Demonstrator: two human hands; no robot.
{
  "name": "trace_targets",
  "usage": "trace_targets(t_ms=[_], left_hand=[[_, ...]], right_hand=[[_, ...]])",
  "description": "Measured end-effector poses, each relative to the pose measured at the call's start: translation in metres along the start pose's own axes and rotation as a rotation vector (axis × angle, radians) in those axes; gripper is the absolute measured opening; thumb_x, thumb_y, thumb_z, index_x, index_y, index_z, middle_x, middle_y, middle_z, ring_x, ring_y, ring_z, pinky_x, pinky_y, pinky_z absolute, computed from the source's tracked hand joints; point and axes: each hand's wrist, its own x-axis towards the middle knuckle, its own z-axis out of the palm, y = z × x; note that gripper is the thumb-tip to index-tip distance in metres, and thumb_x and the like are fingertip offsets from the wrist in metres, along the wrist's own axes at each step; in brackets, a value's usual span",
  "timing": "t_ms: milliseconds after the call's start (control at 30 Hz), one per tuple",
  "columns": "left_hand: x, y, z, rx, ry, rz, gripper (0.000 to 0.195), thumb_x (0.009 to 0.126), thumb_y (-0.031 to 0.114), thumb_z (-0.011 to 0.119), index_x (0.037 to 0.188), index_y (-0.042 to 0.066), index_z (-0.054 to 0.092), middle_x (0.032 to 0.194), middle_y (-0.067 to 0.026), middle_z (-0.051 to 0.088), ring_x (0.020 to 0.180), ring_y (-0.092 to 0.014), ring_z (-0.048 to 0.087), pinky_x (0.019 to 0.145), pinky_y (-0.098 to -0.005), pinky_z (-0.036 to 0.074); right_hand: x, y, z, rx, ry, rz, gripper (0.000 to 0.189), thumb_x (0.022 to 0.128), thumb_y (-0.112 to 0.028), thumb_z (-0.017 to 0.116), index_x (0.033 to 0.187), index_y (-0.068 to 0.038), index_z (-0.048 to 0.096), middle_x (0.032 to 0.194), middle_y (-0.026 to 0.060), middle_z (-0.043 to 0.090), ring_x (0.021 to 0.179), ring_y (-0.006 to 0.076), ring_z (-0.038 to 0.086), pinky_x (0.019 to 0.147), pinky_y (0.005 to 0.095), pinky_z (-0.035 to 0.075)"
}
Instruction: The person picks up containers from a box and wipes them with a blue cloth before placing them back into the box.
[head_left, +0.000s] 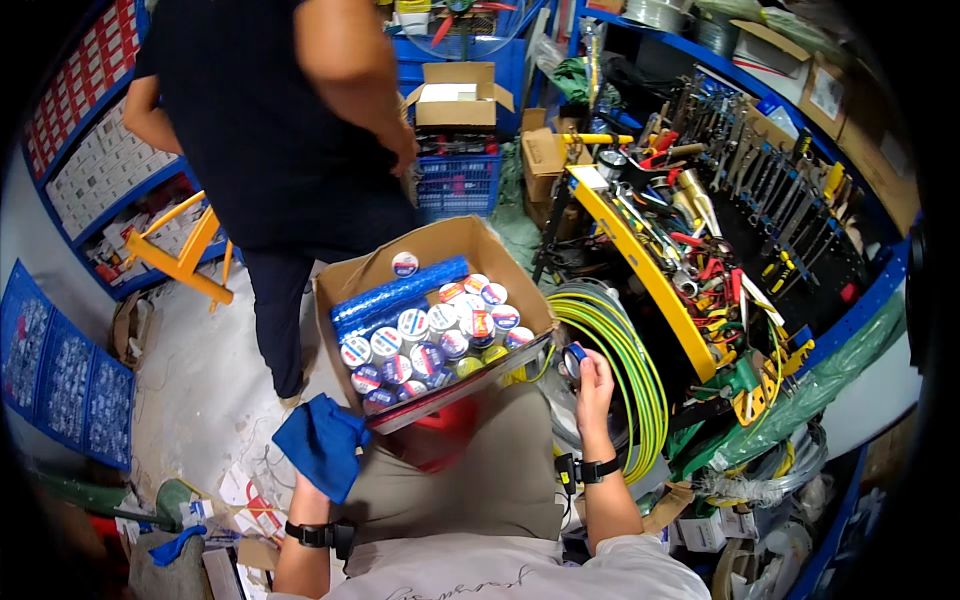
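Note:
A cardboard box (514, 270) rests at my lap, with many rolls of tape (427, 358) inside, most with round printed labels facing up. A blue bubble-textured roll (401, 289) lies along its far side, and one tape roll (405, 264) leans near the back wall. My right hand (596, 386), just right of the box, holds a dark blue roll of tape (574, 360) between thumb and fingers. A blue cloth (322, 442) is in my left hand (311, 487) at the box's near left corner; the cloth hides most of the fingers.
A person in dark clothes (270, 135) stands close beyond the box. To the right are a coil of yellow-green cable (645, 390) and a yellow-edged tool rack (645, 274) full of tools. Blue bins (67, 375) stand left, a yellow metal frame (180, 262) behind them.

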Motion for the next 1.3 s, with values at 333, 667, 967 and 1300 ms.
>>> trace_targets(t_ms=[333,667,967,1300], left_hand=[[0.000,-0.021,-0.019,-0.318,-0.059,-0.091,0.026,0.094,0.035,0.038,0.086,0.013,0.050,0.076,-0.0047,0.051,0.066,-0.019,0.046,0.062,-0.0350,0.037],[-0.004,-0.018,-0.020,-0.014,0.090,-0.041,0.025,0.094,0.033,0.037,0.088,0.012,0.049,0.070,-0.0049,0.049,0.062,-0.019,0.044,0.060,-0.0338,0.037],[-0.005,-0.021,-0.022,-0.060,0.073,-0.033,0.024,0.095,0.033,0.038,0.090,0.011,0.049,0.076,-0.0057,0.051,0.066,-0.020,0.048,0.062,-0.0355,0.041],[0.003,-0.026,-0.014,0.149,0.070,0.099,0.012,0.081,-0.010,0.048,0.084,0.001,0.048,0.066,-0.0057,0.050,0.057,-0.015,0.048,0.052,-0.0296,0.042]], right_hand=[[-0.002,0.003,-0.004,0.034,0.002,-0.042,0.013,0.089,-0.009,0.060,0.085,-0.005,0.049,0.124,0.0239,0.053,0.091,0.0088,0.056,0.079,0.0225,0.047],[0.001,0.012,-0.002,-0.038,-0.064,-0.093,0.013,0.089,-0.009,0.061,0.089,-0.003,0.050,0.125,0.0229,0.054,0.099,0.0131,0.057,0.083,0.0256,0.048],[0.001,0.001,-0.003,0.027,0.005,0.065,0.026,0.095,-0.017,0.050,0.115,0.000,0.053,0.121,0.0117,0.056,0.100,0.0138,0.056,0.083,0.0274,0.049],[0.008,0.004,0.008,-0.006,-0.138,0.440,0.054,0.090,-0.018,0.058,0.138,-0.007,0.034,0.137,0.0101,0.037,0.109,0.0185,0.052,0.078,0.0339,0.054]])
